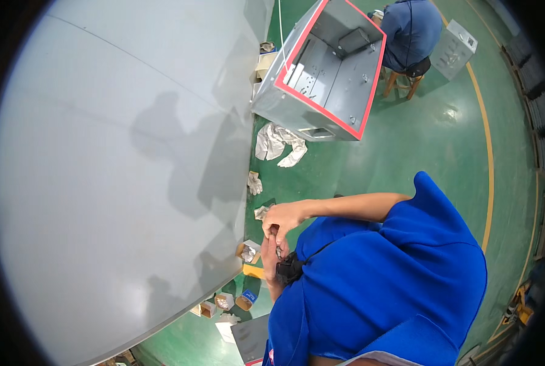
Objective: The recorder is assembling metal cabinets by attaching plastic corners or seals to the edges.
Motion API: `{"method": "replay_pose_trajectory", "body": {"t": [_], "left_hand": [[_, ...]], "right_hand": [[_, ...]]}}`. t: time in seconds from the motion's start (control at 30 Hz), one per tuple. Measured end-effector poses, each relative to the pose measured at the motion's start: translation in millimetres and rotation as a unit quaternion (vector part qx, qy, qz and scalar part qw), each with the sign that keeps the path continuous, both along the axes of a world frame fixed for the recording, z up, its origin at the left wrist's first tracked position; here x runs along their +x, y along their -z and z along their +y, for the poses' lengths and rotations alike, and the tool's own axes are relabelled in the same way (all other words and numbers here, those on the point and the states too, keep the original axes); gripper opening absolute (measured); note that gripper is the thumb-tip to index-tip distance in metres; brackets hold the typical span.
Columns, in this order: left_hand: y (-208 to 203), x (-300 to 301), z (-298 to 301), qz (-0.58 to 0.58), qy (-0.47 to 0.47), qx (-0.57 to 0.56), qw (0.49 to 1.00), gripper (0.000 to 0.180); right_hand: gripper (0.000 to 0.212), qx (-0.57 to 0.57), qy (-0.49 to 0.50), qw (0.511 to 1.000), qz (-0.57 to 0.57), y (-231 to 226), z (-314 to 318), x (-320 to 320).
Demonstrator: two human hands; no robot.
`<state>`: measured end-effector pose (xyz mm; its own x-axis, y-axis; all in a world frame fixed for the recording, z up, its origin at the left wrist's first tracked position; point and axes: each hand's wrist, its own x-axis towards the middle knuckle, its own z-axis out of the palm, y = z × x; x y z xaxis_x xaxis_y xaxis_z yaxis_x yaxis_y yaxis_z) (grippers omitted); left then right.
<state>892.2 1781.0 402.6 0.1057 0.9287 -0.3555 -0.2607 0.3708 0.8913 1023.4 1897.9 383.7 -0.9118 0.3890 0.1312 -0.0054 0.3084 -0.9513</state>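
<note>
My two hands meet in front of my blue work clothes, close to a large pale grey panel (132,152). My right hand (283,218) bends its fingers down over my left hand (270,257), the two touching. Small greyish bits (278,249) show between the fingers, but what they are is too small and partly hidden to tell. A black band or device (289,268) is at my left wrist. Just beyond the hands lies a whitish crumpled thing (261,212), and below it an open carton with a clear plastic bag (248,251).
Small open boxes (225,301) and a yellow piece (253,271) sit along the panel's foot. A glove (255,183) and white cloth (278,144) lie on the green floor. Farther off stands a grey metal cabinet (321,116) with a red rim; a person (409,33) sits on a stool beside it.
</note>
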Motion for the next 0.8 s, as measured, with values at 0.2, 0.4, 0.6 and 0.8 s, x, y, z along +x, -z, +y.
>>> {"method": "replay_pose_trajectory", "body": {"t": [0.2,0.4,0.6,0.8], "left_hand": [[14.4,11.7,-3.8,-0.054,-0.004,-0.026,0.998,0.049],[39.3,11.5,-4.4,-0.166,-0.039,-0.167,0.971,0.047],[30.0,38.7,-24.5,-0.218,0.038,-0.093,0.971,0.034],[38.4,59.0,-56.6,-0.239,0.014,-0.082,0.967,0.033]], "right_hand": [[0.025,0.018,-0.01,1.0,0.005,-5.9,-2.6,16.0],[0.015,0.148,0.047,0.985,0.071,-22.8,-28.4,24.8],[0.014,0.203,0.104,0.968,0.107,-53.8,-6.3,50.2],[0.007,0.37,0.245,0.893,-0.079,-94.5,106.6,108.9]]}}
